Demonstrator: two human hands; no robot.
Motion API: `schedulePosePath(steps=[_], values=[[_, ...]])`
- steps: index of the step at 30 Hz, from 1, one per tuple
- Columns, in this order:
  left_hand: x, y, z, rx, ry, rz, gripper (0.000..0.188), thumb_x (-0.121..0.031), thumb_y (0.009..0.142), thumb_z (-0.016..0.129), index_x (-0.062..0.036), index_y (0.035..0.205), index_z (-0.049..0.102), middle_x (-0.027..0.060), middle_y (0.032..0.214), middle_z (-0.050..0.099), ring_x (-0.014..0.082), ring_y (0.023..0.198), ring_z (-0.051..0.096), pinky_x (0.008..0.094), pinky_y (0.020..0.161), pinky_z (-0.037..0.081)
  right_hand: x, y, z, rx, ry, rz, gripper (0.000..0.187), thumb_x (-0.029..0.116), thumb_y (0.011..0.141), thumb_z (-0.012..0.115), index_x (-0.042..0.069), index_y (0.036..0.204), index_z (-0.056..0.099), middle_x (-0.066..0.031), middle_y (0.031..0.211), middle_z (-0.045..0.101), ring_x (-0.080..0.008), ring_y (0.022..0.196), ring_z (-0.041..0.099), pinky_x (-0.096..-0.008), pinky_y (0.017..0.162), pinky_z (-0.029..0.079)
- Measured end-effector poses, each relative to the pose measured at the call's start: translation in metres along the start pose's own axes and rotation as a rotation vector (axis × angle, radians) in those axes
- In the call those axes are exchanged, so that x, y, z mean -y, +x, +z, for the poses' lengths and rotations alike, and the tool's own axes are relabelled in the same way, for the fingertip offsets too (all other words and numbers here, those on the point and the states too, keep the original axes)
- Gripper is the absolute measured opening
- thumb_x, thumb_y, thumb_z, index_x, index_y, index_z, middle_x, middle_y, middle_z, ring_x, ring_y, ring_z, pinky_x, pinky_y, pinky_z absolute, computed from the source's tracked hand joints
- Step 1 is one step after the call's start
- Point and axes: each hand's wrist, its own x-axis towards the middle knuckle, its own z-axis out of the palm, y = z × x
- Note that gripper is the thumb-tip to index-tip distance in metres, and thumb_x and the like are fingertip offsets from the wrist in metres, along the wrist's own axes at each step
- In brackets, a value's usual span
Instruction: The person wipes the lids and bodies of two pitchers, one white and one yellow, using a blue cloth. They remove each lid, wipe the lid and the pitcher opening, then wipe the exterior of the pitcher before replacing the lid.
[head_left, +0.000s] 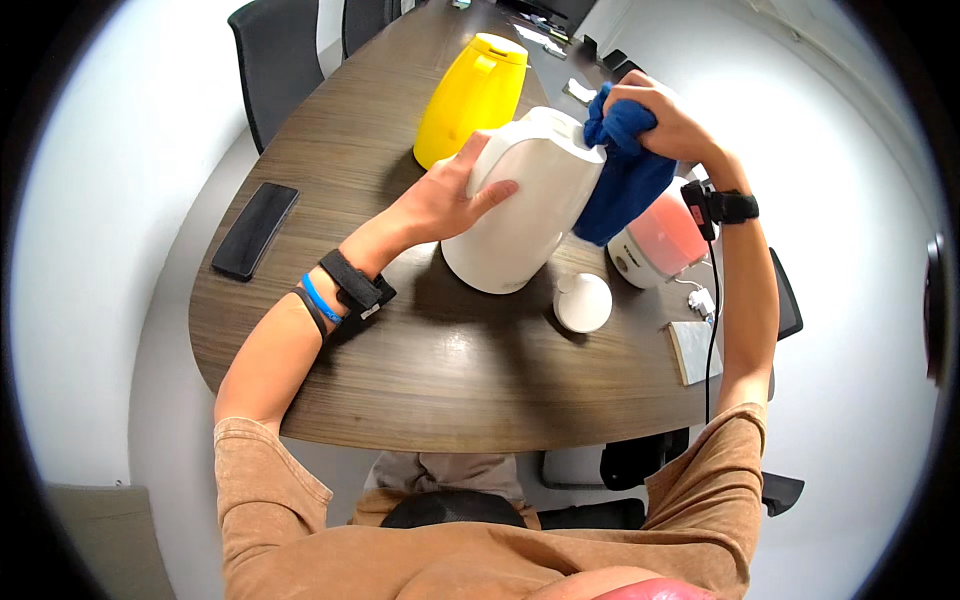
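Note:
A white vacuum jug [520, 215] stands on the table in front of me, tilted a little. My left hand [455, 195] is wrapped round its handle side, the thumb lying against the body. My right hand [660, 115] is closed on a bunched blue cloth [630, 185] beside the top of the jug. The cloth hangs down along the jug's right side and touches its rim. A round white lid [582, 303] with a small knob lies on the table just right of the jug's base.
A yellow jug [470, 105] stands behind the white one. On the right are a small white appliance with a pink top [665, 235], a white plug [702, 302] and a pale square block [693, 350]. A black phone [256, 231] lies at the left; dark chairs [275, 65] stand beyond.

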Motion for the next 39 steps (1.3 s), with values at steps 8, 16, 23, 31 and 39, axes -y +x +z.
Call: schedulePosePath(steps=[8, 16, 23, 31, 39], values=[[-0.002, -0.001, -0.003, 0.002, -0.013, -0.01, 0.069, -0.042, 0.106, 0.075, -0.0073, 0.156, 0.042, 0.0254, 0.136, 0.07, 0.0411, 0.127, 0.071, 0.0501, 0.107, 0.057, 0.054, 0.006, 0.012, 0.175, 0.359, 0.066, 0.057, 0.013, 0.096, 0.074, 0.027, 0.151, 0.064, -0.0156, 0.158, 0.045, -0.0419, 0.144, 0.054, -0.0521, 0.12, 0.055], [-0.002, -0.004, -0.003, 0.005, 0.012, -0.04, 0.07, -0.047, 0.107, 0.073, -0.0066, 0.156, 0.043, 0.0258, 0.137, 0.07, 0.0421, 0.128, 0.071, 0.05, 0.109, 0.056, 0.078, 0.01, 0.015, 0.153, 0.058, 0.147, 0.086, 0.063, 0.08, 0.093, 0.017, 0.148, 0.067, -0.0181, 0.154, 0.05, -0.0405, 0.137, 0.06, -0.0486, 0.114, 0.058], [-0.003, -0.002, -0.005, 0.01, -0.023, -0.04, 0.069, -0.046, 0.108, 0.072, -0.0053, 0.155, 0.043, 0.0275, 0.135, 0.069, 0.0433, 0.127, 0.071, 0.0502, 0.107, 0.056, 0.064, 0.01, 0.024, 0.074, 0.171, 0.139, 0.093, 0.067, 0.075, 0.096, 0.009, 0.142, 0.07, -0.0162, 0.135, 0.058, -0.0377, 0.126, 0.066, -0.0434, 0.107, 0.061], [-0.003, -0.002, -0.002, 0.003, -0.023, 0.003, 0.069, -0.047, 0.108, 0.072, -0.004, 0.154, 0.043, 0.027, 0.135, 0.069, 0.0434, 0.124, 0.072, 0.0492, 0.106, 0.057, 0.056, -0.006, 0.023, -0.344, 0.565, 0.263, 0.059, 0.06, 0.09, 0.089, 0.015, 0.125, 0.075, -0.0057, 0.119, 0.071, -0.0248, 0.112, 0.073, -0.0442, 0.1, 0.065], [-0.004, -0.003, -0.005, 0.028, -0.01, -0.028, 0.07, -0.048, 0.108, 0.071, -0.0044, 0.155, 0.042, 0.027, 0.135, 0.069, 0.0427, 0.124, 0.072, 0.0498, 0.106, 0.058, 0.087, 0.0, 0.039, -0.116, -0.129, 0.056, 0.091, 0.075, 0.085, 0.083, 0.004, 0.14, 0.072, -0.0202, 0.149, 0.056, -0.0393, 0.142, 0.057, -0.0463, 0.112, 0.058]])
